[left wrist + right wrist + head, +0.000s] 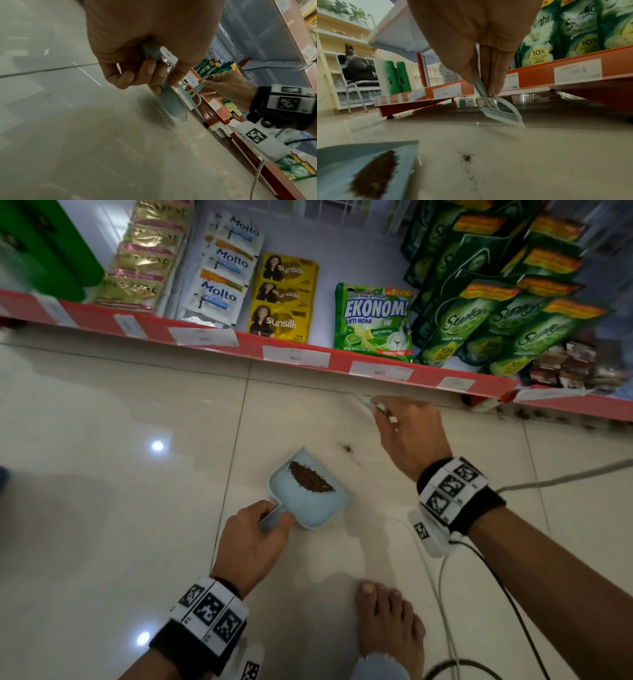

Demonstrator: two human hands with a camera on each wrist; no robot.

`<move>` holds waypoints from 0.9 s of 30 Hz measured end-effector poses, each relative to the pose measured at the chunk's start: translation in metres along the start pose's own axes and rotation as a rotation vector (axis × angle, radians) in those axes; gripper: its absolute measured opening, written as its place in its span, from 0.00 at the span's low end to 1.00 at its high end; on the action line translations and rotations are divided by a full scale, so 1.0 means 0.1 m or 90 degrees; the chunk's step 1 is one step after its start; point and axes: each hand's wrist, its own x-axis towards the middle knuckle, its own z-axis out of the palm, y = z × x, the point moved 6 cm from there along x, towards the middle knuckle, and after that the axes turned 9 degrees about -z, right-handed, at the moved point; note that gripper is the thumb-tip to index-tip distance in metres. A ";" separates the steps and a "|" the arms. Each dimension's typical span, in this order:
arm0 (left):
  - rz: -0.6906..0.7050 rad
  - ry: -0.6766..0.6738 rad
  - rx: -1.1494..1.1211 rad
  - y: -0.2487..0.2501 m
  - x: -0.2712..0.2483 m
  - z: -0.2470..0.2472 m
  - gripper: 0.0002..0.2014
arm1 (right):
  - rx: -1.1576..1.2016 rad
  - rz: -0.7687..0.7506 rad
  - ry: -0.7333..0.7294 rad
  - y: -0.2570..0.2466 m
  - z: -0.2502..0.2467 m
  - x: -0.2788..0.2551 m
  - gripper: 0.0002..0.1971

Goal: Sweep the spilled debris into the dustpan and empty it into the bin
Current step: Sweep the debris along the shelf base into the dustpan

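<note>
A light blue dustpan [308,501] lies on the tiled floor with a heap of brown debris [310,481] inside it. My left hand [274,513] grips its handle [154,54] from the near side. A small spot of debris [347,449] with a thin trail lies on the floor just beyond the pan's right edge. Farther out, close to the shelf base, my right hand [383,410] pinches the thin handle of a small pale blue brush [500,112]. The brush head hangs low over the floor, apart from the spot [467,157].
A low red-edged shelf [308,354] with sachets and green pouches runs across the far side. More dark specks [534,414] lie under its right end. A bare foot [387,621] and cables [479,577] are near my right arm. A seated person [358,70] is far off.
</note>
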 end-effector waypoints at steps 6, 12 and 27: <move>-0.011 0.037 -0.008 -0.10 -0.03 -0.13 0.21 | 0.053 -0.106 -0.205 -0.02 0.35 0.05 0.13; -0.006 0.056 -0.002 -0.13 -0.07 -0.20 0.21 | 0.114 -0.173 -0.219 -0.08 0.13 -0.38 0.11; -0.019 0.050 0.007 -0.23 -0.13 -0.18 0.22 | 0.454 0.376 -0.020 0.21 0.66 -0.14 0.07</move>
